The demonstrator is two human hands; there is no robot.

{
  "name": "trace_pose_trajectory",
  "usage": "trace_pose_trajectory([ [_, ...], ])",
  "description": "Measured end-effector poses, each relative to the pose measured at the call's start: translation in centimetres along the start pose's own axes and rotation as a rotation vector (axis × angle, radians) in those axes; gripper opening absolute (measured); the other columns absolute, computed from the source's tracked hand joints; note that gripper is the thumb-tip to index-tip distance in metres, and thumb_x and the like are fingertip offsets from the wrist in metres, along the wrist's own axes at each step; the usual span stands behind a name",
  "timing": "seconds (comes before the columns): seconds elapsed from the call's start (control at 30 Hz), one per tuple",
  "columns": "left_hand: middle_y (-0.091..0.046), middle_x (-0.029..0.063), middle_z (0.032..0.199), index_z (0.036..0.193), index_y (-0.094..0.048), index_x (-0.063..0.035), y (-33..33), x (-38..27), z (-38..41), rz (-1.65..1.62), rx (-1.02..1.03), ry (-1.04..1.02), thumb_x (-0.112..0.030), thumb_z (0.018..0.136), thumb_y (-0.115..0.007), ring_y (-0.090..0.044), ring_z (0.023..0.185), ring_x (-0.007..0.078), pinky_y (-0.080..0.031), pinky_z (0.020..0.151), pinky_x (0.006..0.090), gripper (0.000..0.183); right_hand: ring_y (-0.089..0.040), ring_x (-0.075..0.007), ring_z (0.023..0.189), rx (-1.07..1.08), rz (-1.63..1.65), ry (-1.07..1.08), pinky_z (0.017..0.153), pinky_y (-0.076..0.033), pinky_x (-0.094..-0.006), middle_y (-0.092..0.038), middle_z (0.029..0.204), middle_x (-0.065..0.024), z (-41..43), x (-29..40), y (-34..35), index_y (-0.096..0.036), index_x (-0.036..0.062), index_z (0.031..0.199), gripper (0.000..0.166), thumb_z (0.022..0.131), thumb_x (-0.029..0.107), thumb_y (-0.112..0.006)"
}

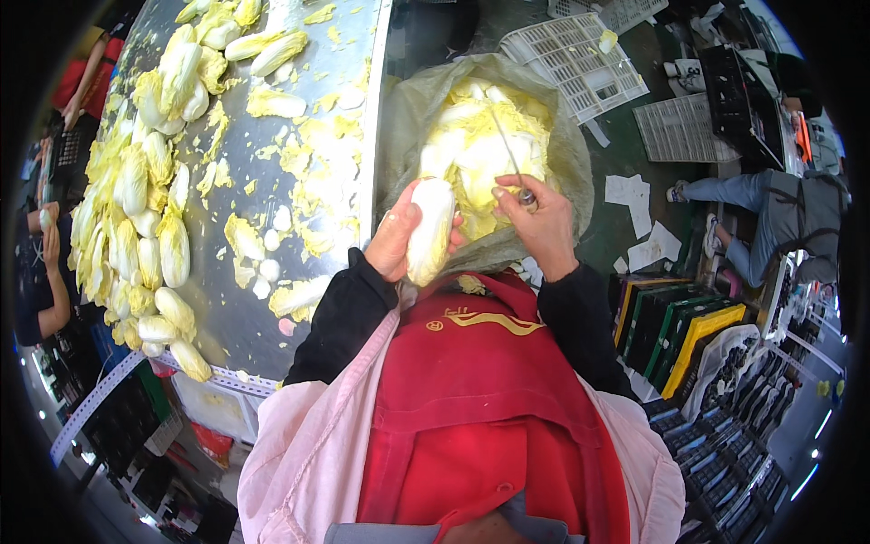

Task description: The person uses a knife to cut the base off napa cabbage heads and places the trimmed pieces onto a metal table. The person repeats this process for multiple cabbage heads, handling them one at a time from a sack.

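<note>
My left hand (397,231) is closed around a small napa cabbage (431,231), its white base pointing away from me and its yellow leaf tip towards me. To the right, my right hand (539,221) grips the handle of a knife (506,146), whose thin blade points away over a large translucent plastic sack (571,136). Yellow and white cabbage leaves (486,136) fill the sack. At the left, a metal table (217,326) bears a long heap of napa cabbages (136,183), loose leaves and several cut white stem ends (270,270).
White plastic crates (578,61) lie on the green floor beyond the sack, with torn cardboard pieces (629,197) nearby. Black, green and yellow crates (680,333) stand at the right. A person in grey-blue clothes (781,217) is farther right; other people's arms (51,272) show beyond the table.
</note>
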State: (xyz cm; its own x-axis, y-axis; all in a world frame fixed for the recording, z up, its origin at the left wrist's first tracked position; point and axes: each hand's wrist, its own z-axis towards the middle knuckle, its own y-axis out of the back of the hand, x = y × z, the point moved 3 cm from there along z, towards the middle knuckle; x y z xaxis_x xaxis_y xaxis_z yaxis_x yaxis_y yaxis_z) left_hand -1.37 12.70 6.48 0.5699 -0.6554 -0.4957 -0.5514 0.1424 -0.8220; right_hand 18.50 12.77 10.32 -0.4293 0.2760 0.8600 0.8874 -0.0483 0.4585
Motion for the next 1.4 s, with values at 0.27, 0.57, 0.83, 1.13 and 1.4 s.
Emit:
trace_pose_trajectory([
  [0.27,-0.062,0.0063,0.098,0.114,-0.052,-0.0011,0.0,-0.9,-0.1,0.529,-0.065,-0.066,-0.014,0.074,-0.074,-0.058,0.091,0.0125,-0.047,0.081,0.0272,0.047,-0.062,-0.0279,0.059,0.174,-0.289,0.236,0.053,-0.047,-0.0304,-0.06,0.07,-0.015,-3.4,1.9,-0.2,-0.062,0.0066,0.094,0.014,0.081,0.011,-0.064],
  [0.57,-0.063,0.0025,0.095,0.11,-0.059,0.0009,-0.7,-0.6,-0.6,0.588,-0.006,-0.006,-0.01,0.074,-0.073,-0.055,0.089,0.0079,-0.044,0.08,0.0236,0.041,-0.062,-0.0324,0.066,0.294,-0.456,0.326,0.057,-0.048,-0.039,-0.062,0.073,-0.0148,-4.3,2.2,-1.2,-0.059,0.009,0.098,0.019,0.079,0.012,-0.063],
  [0.83,-0.066,0.0069,0.095,0.11,-0.058,0.0018,0.2,-0.3,-1.4,0.499,0.031,0.042,-0.011,0.078,-0.068,-0.061,0.084,0.012,-0.049,0.077,0.0259,0.036,-0.061,-0.0344,0.066,0.179,-0.674,0.125,0.058,-0.048,-0.0425,-0.062,0.071,-0.0166,-2.6,-4.9,-0.1,-0.059,0.009,0.096,0.017,0.08,0.013,-0.062],
  [1.13,-0.061,0.0115,0.105,0.123,-0.045,0.0016,0.5,-0.9,-0.1,0.687,-0.091,-0.105,-0.031,0.086,-0.059,-0.06,0.089,0.0172,-0.048,0.079,0.0298,0.051,-0.061,-0.0247,0.062,-0.001,-0.263,0.266,0.058,-0.047,-0.0303,-0.064,0.075,-0.014,-3.0,-0.4,-0.3,-0.062,0.004,0.098,0.019,0.08,0.008,-0.064],
  [1.4,-0.048,0.0095,0.128,0.132,-0.038,0.0004,-0.8,-0.2,0.9,0.064,-0.195,-0.151,-0.026,0.098,-0.042,-0.045,0.12,0.0175,-0.034,0.101,0.0325,0.043,-0.052,-0.0077,0.063,0.124,0.076,0.019,0.058,-0.043,-0.0235,-0.062,0.077,-0.0026,-2.5,2.2,-2.2,-0.063,0.0015,0.097,0.024,0.079,0.016,-0.069],
])
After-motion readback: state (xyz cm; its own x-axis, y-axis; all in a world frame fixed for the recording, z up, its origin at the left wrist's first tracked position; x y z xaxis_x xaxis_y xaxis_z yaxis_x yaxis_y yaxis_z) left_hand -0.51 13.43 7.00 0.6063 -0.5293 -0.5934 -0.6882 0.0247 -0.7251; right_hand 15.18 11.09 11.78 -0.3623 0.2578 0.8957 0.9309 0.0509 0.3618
